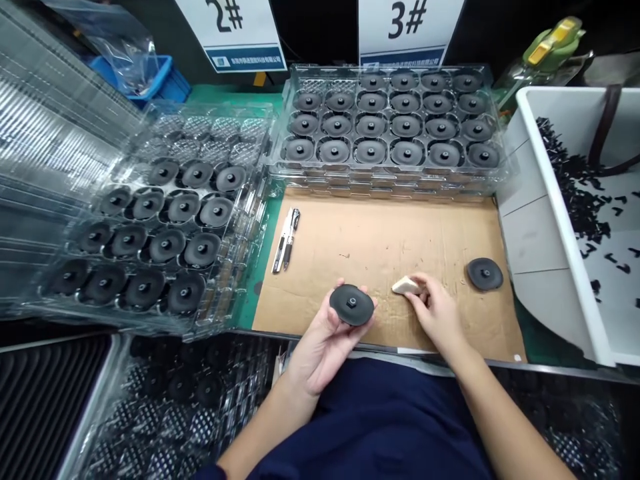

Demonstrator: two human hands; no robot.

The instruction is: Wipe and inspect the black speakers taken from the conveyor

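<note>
A black oval disc in the left hand, a small white pad in the right hand.
The left hand grips the disc by its edges, stud side up, above the near edge of the cardboard sheet on the green desk; the right hand pinches the pad between thumb and fingers, just beside the disc but apart from it. A second disc lies at the sheet's right side, near the white bin.

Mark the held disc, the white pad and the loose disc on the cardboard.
Held disc [353, 303]: head view, raised central hub.
White pad [405, 286]: head view, exposed face.
Loose disc [485, 273]: head view, central hub.
</note>
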